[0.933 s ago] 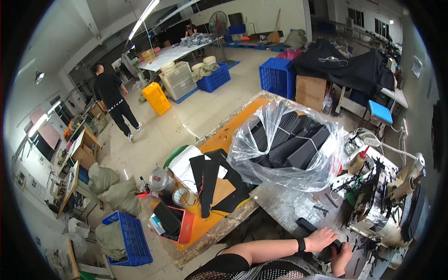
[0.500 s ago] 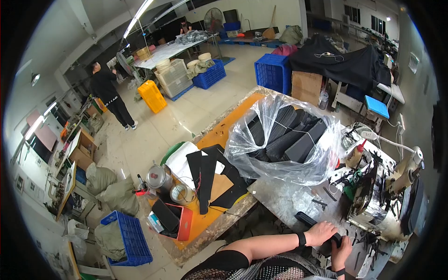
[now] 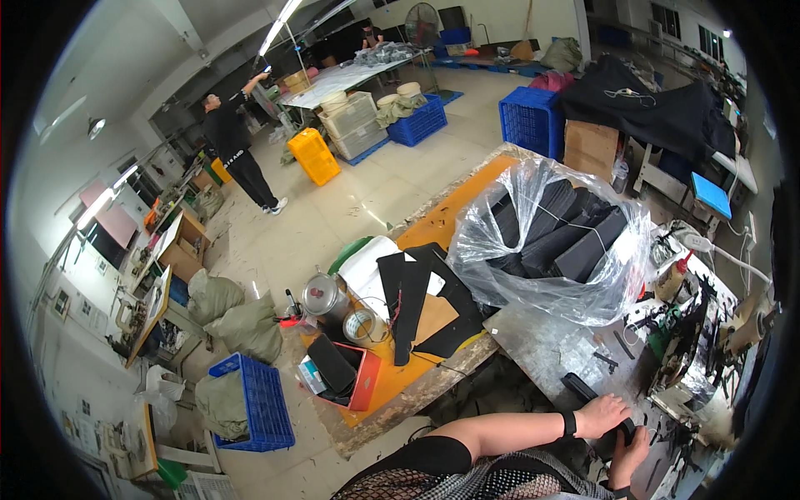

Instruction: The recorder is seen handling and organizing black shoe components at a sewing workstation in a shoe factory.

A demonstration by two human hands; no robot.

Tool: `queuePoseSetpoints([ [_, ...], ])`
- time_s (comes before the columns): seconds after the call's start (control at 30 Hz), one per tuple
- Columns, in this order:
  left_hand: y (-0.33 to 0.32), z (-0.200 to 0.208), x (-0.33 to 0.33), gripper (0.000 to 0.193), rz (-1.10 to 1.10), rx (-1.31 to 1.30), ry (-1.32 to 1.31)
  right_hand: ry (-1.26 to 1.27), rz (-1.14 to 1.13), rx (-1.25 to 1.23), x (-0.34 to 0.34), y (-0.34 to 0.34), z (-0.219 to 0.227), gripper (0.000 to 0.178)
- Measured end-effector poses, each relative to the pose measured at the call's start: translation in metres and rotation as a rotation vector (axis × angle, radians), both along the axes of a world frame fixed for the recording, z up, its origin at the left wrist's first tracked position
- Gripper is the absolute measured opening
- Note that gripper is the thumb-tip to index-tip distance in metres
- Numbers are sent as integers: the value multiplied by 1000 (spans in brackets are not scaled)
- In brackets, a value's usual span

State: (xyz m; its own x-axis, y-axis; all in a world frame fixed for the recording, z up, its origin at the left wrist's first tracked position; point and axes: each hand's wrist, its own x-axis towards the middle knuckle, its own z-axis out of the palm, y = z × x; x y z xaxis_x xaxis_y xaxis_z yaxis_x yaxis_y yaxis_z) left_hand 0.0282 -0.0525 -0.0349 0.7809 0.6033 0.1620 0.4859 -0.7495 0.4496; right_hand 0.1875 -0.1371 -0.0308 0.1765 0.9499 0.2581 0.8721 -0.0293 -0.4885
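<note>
Close to the metal worktop [image 3: 542, 358], at the lower right, both hands are on a long, narrow black piece [image 3: 577, 385]; its exact kind cannot be made out. My left hand [image 3: 602, 415], with a dark band at the wrist, bends over the piece from above. My right hand [image 3: 631, 455] grips its near end, thumb and fingers closed around it. The far end of the piece sticks out to the left past my left hand. Part of it is hidden under my fingers. Small black scraps [image 3: 607, 362] lie beyond it on the worktop.
A see-through plastic bag [image 3: 475, 267] of stacked black pieces stands beyond my hands. A machine [image 3: 696, 383] is close on the right. Left are cut black sheets [image 3: 398, 321], tape [image 3: 360, 327], a metal pot [image 3: 325, 300] and a red box [image 3: 364, 379]. A person [image 3: 237, 150] stands far left.
The whole scene has shifted to the right in the view. Both hands keep their hold on the black piece. The person at the far left has raised an arm.
</note>
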Motion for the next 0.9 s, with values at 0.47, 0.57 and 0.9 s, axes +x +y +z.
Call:
queuePoseSetpoints([
  [0.47,-7,-11,5,37,83,106,-78,-65,63,61,15,-3,-10,30],
  [0.57,-9,-7,5,30,87,142,-118,-26,85,25,16,0,-18,32],
  [0.9,-7,-22,8,41,58,149,-20,-240,56,-279,1,2,59,43],
])
